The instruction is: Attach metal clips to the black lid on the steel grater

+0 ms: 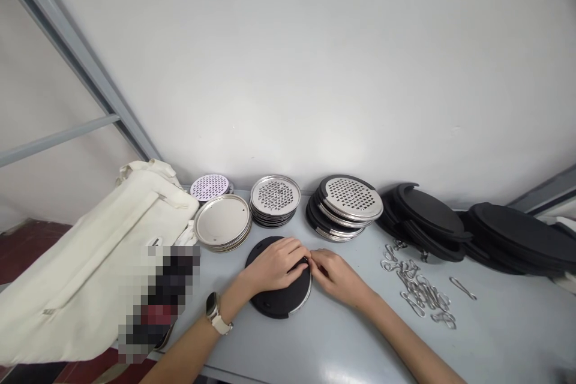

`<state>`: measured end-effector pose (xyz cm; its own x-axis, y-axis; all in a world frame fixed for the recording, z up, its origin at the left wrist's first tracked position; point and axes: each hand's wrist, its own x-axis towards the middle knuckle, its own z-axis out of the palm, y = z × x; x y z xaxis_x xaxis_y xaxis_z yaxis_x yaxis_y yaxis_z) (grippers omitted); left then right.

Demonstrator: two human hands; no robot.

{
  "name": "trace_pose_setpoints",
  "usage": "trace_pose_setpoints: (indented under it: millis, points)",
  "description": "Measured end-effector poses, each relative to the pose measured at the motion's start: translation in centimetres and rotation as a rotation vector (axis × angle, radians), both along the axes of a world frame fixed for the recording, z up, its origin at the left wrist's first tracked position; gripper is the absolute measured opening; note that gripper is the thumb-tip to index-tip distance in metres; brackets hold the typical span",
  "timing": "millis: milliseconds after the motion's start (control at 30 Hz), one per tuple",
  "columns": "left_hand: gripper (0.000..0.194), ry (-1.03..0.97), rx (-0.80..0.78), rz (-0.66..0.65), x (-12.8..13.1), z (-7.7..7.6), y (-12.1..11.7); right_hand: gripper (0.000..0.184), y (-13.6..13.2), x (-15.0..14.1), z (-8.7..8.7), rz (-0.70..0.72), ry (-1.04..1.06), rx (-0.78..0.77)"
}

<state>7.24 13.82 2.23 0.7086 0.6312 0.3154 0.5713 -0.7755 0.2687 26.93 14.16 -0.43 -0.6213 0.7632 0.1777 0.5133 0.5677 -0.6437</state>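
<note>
Left hand: (pixel 274 265) lies over the far part of the black disc, fingers curled down onto its right rim; holding it.
Right hand: (pixel 336 276) comes in from the right, fingertips (pixel 314 260) pressed against the same rim, almost meeting the left fingers. Narrow pinch, holding the disc's edge.
Between fingertips: a small dark piece (pixel 306 260) at the rim; too small to identify.
Black disc: (pixel 279 301) lies flat on the table, directly under and between both hands, with a thin steel edge showing along its near right side.
Left wrist: a watch (pixel 214 313) with a pale strap.
Table: (pixel 504 348) pale grey, glossy, running along the wall.
Far row, left to right: lilac perforated disc (pixel 210 187); plain steel lids (pixel 222 222), stacked, just beyond the left hand; perforated steel plates (pixel 275 198), stacked, directly beyond the hands; black-and-steel perforated plates (pixel 346 204), stacked and slightly fanned, beyond the right hand.
Far right: black rings (pixel 423 222) and more black rings (pixel 513 237), in overlapping stacks.
Near right: wire clips (pixel 418 291), loose in a heap, right of the right hand; single clip (pixel 462 288) lying apart from the heap.
Left: cream cloth bag (pixel 90 264), bulky, over the table's left end, well left of the hands.
On the bag: a pixelated patch (pixel 167 294), contents hidden.
</note>
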Motion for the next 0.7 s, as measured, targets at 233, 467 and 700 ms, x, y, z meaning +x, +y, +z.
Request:
trace_pose_setpoints:
  millis: [233, 467, 700]
  points:
    - [0.013, 0.007, 0.003, 0.000, -0.01, 0.17, -0.05, 0.027, 0.07, -0.05, 0.04, 0.003, -0.003, -0.006]
    - [0.013, 0.025, 0.018, 0.012, 0.01, 0.02, -0.03, 0.028, 0.12, -0.01, -0.01, 0.002, -0.014, -0.014]
    - [0.014, 0.026, 0.018, 0.007, -0.02, 0.14, -0.07, 0.029, 0.08, -0.06, 0.15, 0.003, -0.014, -0.020]
